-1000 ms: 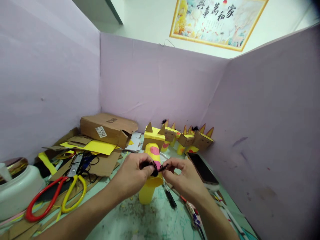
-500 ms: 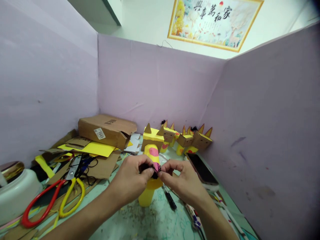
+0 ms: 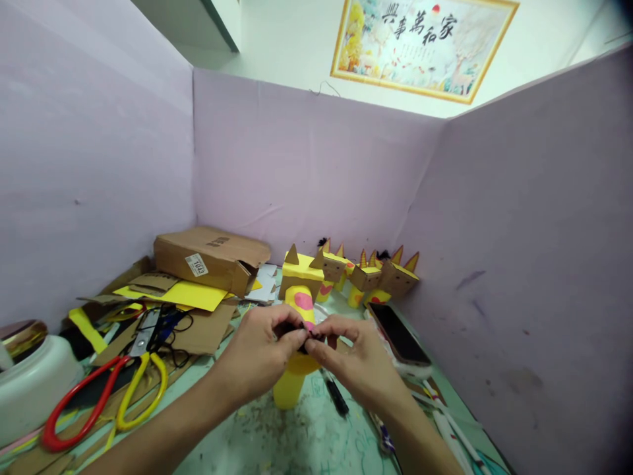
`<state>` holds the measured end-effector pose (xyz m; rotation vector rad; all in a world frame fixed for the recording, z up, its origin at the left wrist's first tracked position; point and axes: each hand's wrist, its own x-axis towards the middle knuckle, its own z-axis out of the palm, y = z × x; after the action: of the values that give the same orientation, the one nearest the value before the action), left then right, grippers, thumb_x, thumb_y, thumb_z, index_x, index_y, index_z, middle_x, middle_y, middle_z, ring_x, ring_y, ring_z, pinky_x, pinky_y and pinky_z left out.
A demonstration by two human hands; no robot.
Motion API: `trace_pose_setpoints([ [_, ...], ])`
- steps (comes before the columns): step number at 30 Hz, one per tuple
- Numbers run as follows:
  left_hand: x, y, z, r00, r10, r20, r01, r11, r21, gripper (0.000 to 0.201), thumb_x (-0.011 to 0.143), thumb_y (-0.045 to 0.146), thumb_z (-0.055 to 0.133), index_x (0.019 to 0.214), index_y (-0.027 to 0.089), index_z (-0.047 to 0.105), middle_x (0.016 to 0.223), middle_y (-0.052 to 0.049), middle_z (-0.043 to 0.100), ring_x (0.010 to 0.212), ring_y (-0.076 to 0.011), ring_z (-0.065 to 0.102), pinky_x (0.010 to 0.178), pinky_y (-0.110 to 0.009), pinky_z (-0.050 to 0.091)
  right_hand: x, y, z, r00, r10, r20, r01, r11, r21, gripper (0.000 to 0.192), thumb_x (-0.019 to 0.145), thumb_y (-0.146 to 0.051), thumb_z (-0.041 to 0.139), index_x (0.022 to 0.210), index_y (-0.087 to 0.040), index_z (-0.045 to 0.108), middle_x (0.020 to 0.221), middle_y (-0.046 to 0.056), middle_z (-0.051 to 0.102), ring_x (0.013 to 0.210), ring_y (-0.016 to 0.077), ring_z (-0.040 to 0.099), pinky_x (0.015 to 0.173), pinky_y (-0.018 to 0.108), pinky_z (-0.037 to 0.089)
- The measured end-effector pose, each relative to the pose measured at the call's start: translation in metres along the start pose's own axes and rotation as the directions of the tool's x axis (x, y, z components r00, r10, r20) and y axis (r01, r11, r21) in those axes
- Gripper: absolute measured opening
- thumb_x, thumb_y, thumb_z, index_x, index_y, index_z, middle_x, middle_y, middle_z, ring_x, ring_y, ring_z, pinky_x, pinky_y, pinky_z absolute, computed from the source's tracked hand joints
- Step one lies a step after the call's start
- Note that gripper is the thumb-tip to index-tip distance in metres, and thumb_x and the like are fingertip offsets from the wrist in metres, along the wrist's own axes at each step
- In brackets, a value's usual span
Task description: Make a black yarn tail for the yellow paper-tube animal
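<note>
My left hand and my right hand meet fingertip to fingertip over the table and pinch a small piece of black yarn between them. Right behind the fingers stands a yellow paper giraffe figure with pink spots, a yellow tube body and a boxy cardboard head with pointed ears. The yarn sits against the figure's neck; most of it is hidden by my fingers.
Several finished giraffe figures line the back partition. A cardboard box, yellow paper, red and yellow scissors and a white container lie left. A phone, a black pen and other pens lie right.
My two hands have closed together, so the stretch of black yarn seen between them a second ago is now bunched and mostly hidden under the fingertips.
</note>
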<state>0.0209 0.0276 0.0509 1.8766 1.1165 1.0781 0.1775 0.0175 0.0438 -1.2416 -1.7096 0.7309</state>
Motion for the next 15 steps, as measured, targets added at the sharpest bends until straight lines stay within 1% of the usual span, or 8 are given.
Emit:
trace_pose_setpoints([
  [3, 0.0012, 0.0010, -0.0015, 0.998, -0.070, 0.000, 0.070, 0.997, 0.026, 0.013, 0.073, 0.018, 0.054, 0.072, 0.016, 0.067, 0.072, -0.001, 0.068, 0.071, -0.0161, 0.060, 0.066, -0.025, 0.044, 0.0006, 0.0009, 0.0003, 0.997, 0.070, -0.020, -0.071, 0.997, -0.010, 0.009, 0.063, -0.021, 0.058, 0.062, -0.017, 0.065, 0.053, -0.002, 0.053, 0.054, 0.0121, 0.045, 0.051, 0.024, 0.036],
  [6, 0.0015, 0.0016, -0.0029, 0.995, -0.094, 0.015, 0.093, 0.993, 0.073, 0.014, 0.073, 0.015, 0.053, 0.072, 0.016, 0.067, 0.072, -0.002, 0.068, 0.071, -0.0170, 0.060, 0.067, -0.026, 0.044, 0.0010, -0.0010, -0.0021, 0.992, 0.126, 0.013, -0.126, 0.992, -0.024, 0.008, 0.060, -0.015, 0.054, 0.056, -0.017, 0.060, 0.052, -0.002, 0.052, 0.052, 0.0111, 0.045, 0.050, 0.023, 0.035],
  [9, 0.0002, 0.0019, -0.0027, 0.996, -0.093, 0.015, 0.091, 0.992, 0.091, 0.016, 0.072, 0.014, 0.051, 0.074, 0.017, 0.067, 0.073, -0.001, 0.069, 0.073, -0.0172, 0.060, 0.068, -0.026, 0.043, 0.0008, -0.0035, -0.0040, 0.994, 0.106, 0.014, -0.105, 0.994, -0.021, 0.005, 0.060, -0.018, 0.057, 0.060, -0.017, 0.062, 0.056, -0.001, 0.057, 0.054, 0.0118, 0.048, 0.051, 0.023, 0.037],
  [13, -0.0019, 0.0010, -0.0002, 1.000, -0.030, 0.001, 0.030, 0.998, 0.058, 0.014, 0.073, 0.018, 0.053, 0.072, 0.018, 0.066, 0.072, 0.000, 0.068, 0.072, -0.0162, 0.059, 0.066, -0.025, 0.042, -0.0002, -0.0024, -0.0018, 0.999, 0.032, 0.012, -0.032, 0.999, -0.001, 0.016, 0.063, -0.026, 0.062, 0.074, -0.017, 0.069, 0.070, 0.003, 0.065, 0.063, 0.0145, 0.052, 0.059, 0.027, 0.042],
  [15, -0.0023, -0.0003, 0.0011, 1.000, -0.003, -0.005, 0.003, 0.999, 0.033, 0.013, 0.073, 0.019, 0.052, 0.071, 0.018, 0.066, 0.071, 0.000, 0.067, 0.070, -0.0158, 0.058, 0.065, -0.025, 0.042, -0.0004, -0.0006, 0.0003, 1.000, 0.023, 0.006, -0.023, 1.000, 0.019, 0.014, 0.064, -0.026, 0.060, 0.071, -0.017, 0.069, 0.067, 0.002, 0.064, 0.064, 0.0150, 0.052, 0.060, 0.027, 0.042],
])
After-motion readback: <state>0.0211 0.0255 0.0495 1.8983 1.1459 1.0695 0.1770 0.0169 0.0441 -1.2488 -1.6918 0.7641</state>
